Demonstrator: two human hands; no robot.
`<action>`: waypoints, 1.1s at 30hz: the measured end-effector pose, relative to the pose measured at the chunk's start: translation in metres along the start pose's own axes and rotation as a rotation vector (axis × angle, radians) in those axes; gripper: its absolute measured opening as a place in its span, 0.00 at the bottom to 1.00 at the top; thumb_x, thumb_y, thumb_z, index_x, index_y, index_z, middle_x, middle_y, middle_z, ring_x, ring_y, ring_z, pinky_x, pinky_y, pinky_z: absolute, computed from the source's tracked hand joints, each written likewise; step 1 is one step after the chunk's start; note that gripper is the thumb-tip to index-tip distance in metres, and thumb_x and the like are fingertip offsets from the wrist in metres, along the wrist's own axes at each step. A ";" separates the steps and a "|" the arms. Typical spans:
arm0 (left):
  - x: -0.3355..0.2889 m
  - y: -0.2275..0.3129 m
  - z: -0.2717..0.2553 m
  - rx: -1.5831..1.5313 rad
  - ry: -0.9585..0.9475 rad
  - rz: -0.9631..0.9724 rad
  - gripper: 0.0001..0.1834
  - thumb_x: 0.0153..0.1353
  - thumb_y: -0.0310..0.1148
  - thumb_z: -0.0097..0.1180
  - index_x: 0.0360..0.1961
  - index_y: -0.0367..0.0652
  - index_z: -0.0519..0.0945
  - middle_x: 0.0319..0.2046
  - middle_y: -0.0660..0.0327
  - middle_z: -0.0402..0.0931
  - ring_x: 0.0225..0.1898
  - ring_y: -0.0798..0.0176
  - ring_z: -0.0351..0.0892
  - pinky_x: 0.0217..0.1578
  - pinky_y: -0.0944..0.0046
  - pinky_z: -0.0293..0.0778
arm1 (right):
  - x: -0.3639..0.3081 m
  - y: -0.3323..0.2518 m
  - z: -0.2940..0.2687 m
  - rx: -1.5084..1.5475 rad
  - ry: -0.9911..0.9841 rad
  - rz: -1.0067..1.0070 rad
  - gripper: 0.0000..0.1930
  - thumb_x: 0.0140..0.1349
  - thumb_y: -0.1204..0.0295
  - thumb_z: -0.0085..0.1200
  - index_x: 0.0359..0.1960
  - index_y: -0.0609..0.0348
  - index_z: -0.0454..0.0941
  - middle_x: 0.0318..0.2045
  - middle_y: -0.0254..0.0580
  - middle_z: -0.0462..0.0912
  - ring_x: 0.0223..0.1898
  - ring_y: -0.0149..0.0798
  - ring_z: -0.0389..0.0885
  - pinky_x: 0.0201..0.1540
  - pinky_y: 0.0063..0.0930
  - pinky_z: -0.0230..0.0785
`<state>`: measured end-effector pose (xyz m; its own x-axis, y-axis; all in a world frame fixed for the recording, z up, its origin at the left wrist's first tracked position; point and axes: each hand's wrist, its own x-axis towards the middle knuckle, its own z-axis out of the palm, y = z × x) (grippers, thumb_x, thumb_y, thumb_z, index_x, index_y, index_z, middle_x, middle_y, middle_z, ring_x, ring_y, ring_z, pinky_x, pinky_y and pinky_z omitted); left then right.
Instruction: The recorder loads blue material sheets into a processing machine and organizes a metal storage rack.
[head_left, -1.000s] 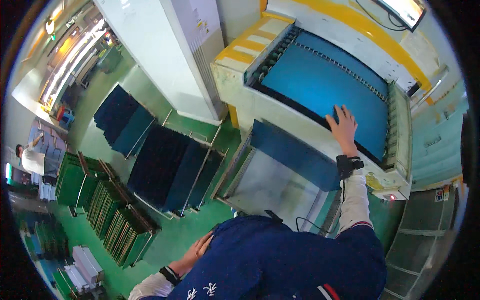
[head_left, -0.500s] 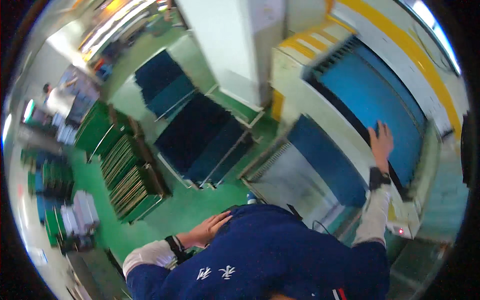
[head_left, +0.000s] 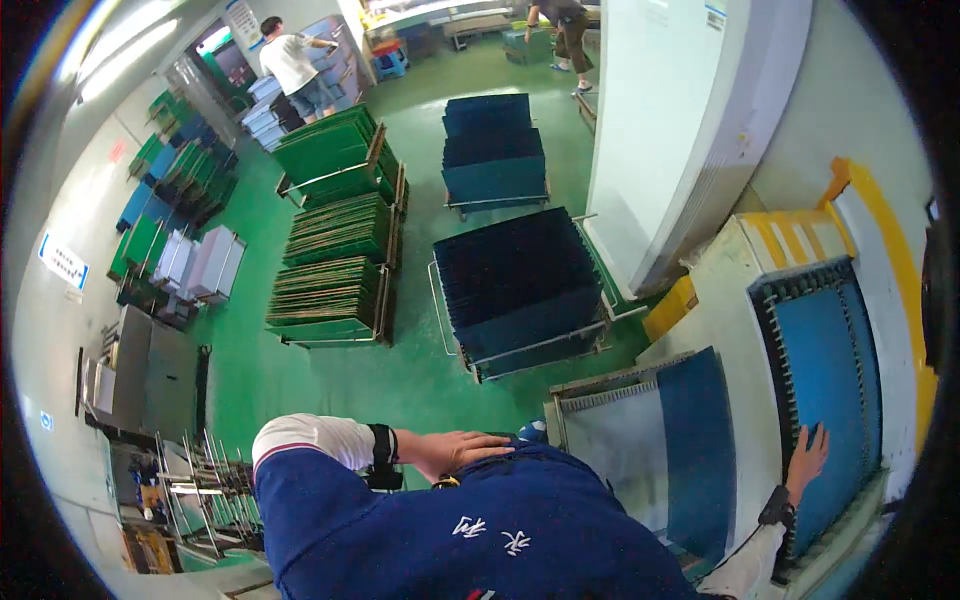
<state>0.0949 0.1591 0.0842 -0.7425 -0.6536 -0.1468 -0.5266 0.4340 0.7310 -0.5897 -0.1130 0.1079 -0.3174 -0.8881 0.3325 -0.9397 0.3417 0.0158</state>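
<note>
My right hand (head_left: 808, 460) lies with its fingers stretched out on a flat blue panel (head_left: 822, 360), or just over it; exact contact cannot be made out. This panel sits in a pale machine (head_left: 715, 285) with toothed black edging along its side. My left hand (head_left: 462, 452) rests flat against the front of my dark blue shirt (head_left: 430, 520), fingers extended and holding nothing. Below the machine's side, a second blue panel (head_left: 697, 440) leans in a low frame (head_left: 570, 425) beside a pale sheet (head_left: 622, 450).
Racks of dark blue panels (head_left: 520, 290) and green panels (head_left: 330, 300) stand on the green floor (head_left: 410, 385). A white pillar (head_left: 665, 130) rises beyond the machine. Two people (head_left: 295, 65) work farther back. A metal rod rack (head_left: 205, 495) stands at the left.
My view has swung to the left, and more of the room shows. The right hand stays over the blue panel; the left hand stays at my shirt.
</note>
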 end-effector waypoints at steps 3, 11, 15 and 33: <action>0.000 0.011 -0.007 -0.070 -0.055 -0.099 0.67 0.33 0.35 0.73 0.73 0.48 0.42 0.71 0.47 0.43 0.71 0.42 0.49 0.67 0.47 0.54 | 0.003 -0.003 -0.003 0.030 0.010 -0.021 0.28 0.67 0.47 0.46 0.62 0.49 0.70 0.64 0.48 0.67 0.64 0.51 0.65 0.63 0.46 0.59; 0.001 0.005 -0.002 -0.070 -0.075 -0.094 0.72 0.28 0.37 0.76 0.74 0.50 0.40 0.72 0.48 0.41 0.70 0.42 0.49 0.68 0.48 0.53 | -0.032 -0.051 -0.031 0.883 0.075 -0.210 0.20 0.70 0.64 0.48 0.50 0.72 0.76 0.47 0.54 0.81 0.49 0.47 0.79 0.55 0.33 0.68; 0.002 0.009 -0.005 -0.081 -0.062 -0.074 0.72 0.30 0.41 0.76 0.74 0.49 0.39 0.72 0.47 0.42 0.70 0.40 0.49 0.68 0.47 0.52 | -0.081 -0.102 -0.055 0.998 -0.385 -0.117 0.18 0.68 0.65 0.50 0.50 0.69 0.77 0.48 0.51 0.81 0.49 0.45 0.79 0.54 0.34 0.68; 0.006 0.008 -0.008 -0.068 -0.080 -0.049 0.70 0.31 0.34 0.71 0.74 0.47 0.37 0.72 0.45 0.40 0.70 0.39 0.49 0.68 0.45 0.51 | -0.125 -0.099 0.076 0.165 -0.548 -0.123 0.17 0.52 0.65 0.64 0.37 0.67 0.80 0.37 0.57 0.83 0.41 0.59 0.80 0.44 0.46 0.72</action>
<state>0.0897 0.1541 0.0948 -0.7485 -0.6203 -0.2344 -0.5361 0.3580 0.7645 -0.4669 -0.0592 -0.0070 -0.1835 -0.9626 -0.1996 -0.9672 0.2130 -0.1382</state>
